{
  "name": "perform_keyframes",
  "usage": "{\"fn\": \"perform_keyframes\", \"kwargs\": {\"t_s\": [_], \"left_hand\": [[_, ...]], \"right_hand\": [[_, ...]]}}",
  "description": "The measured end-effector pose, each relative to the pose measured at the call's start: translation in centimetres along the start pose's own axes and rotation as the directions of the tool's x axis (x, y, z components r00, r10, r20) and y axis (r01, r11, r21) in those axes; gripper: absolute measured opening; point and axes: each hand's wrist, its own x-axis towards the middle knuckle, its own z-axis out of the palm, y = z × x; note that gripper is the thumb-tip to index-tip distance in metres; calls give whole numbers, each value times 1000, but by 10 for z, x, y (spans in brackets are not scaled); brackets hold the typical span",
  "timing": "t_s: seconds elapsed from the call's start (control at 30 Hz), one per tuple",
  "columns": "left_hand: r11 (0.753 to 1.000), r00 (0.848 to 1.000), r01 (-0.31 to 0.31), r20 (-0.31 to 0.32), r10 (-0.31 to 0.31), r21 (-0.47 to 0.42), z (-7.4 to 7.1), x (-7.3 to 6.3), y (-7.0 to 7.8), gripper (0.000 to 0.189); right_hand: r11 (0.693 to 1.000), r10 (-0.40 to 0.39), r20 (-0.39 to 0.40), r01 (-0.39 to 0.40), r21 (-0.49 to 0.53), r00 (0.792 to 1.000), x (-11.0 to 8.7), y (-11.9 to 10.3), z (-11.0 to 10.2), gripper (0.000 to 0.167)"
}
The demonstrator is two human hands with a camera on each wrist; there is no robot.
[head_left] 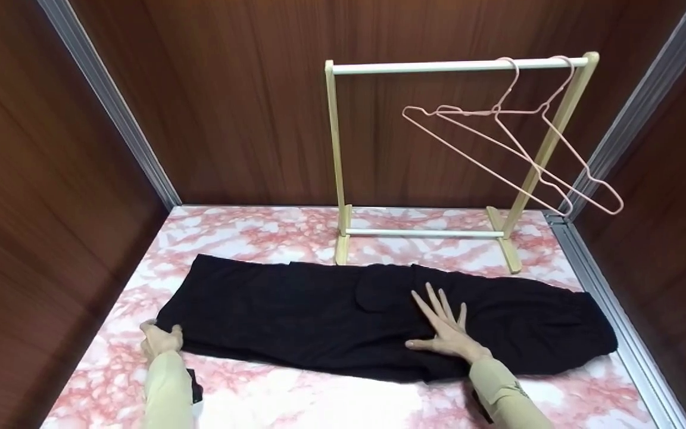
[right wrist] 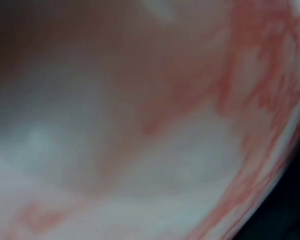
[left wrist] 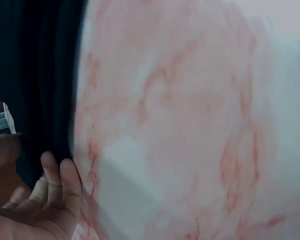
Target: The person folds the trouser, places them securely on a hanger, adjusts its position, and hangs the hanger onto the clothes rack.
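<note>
A pair of black trousers lies lengthwise across the table, its gathered waistband at the right and the leg hems at the left. My left hand grips the near corner of the hem. In the left wrist view, the thumb and fingers of that hand are on either side of the black cloth. My right hand rests palm down with spread fingers on the trousers, just right of a pocket flap. The right wrist view is blurred and shows mostly tabletop, with dark cloth at its lower right corner.
Behind the trousers stands a wooden rack with a white top rail. Two pink hangers hang at its right end. Brown panels with metal corner strips enclose the pink-and-white marbled table.
</note>
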Motion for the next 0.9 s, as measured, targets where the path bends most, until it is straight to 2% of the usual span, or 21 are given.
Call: {"fn": "perform_keyframes", "kwargs": {"t_s": [0.07, 0.13, 0.2, 0.27, 0.3, 0.37, 0.47, 0.53, 0.6, 0.7, 0.8, 0.9], "left_hand": [[999, 999, -29, -22, 28, -30, -1, -1, -2, 46], [996, 995, -68, -76, 63, -66, -2, -2, -3, 38], [987, 982, -126, -151, 110, -99, -3, -2, -5, 35], [975, 963, -179, -228, 147, -128, -4, -2, -6, 36], [971, 953, -195, -259, 155, -136, -5, -2, -7, 37], [970, 951, -185, -278, 137, -157, -6, -2, -9, 37], [981, 969, -114, -237, 75, -158, -8, -3, -11, 39], [992, 980, -76, -190, 56, -102, -7, -4, -12, 40], [997, 987, -72, -146, 69, -16, -6, -4, -11, 40], [989, 993, -85, -66, 94, 119, -5, -4, -8, 41], [982, 997, -82, 0, 83, 173, -4, -4, -7, 56], [973, 996, -85, 37, 79, 215, -5, -2, -7, 72]], "right_hand": [[1000, -2, -1, 2, -16, 1000, 0, 0, 1, 111], [999, 1, 0, -1, -38, 1000, 1, -1, 2, 111], [998, 7, -2, -7, -58, 1000, 1, -1, 3, 111], [998, 13, -8, -13, -69, 1000, 1, -2, 4, 111], [998, 14, -14, -15, -69, 1000, 2, -2, 4, 111], [998, 12, -21, -14, -63, 1000, 2, -3, 4, 110], [998, 13, -14, -14, -63, 1000, 2, -3, 2, 109], [998, 16, -5, -17, -64, 1000, 3, -3, 1, 108], [997, 22, -1, -22, -68, 1000, 3, -3, 0, 108], [998, 21, -7, -22, -66, 1000, 3, -4, 0, 108], [998, 18, -3, -18, -65, 1000, 2, -4, 0, 108], [997, 25, 8, -25, -71, 1000, 3, -3, 1, 109]]}}
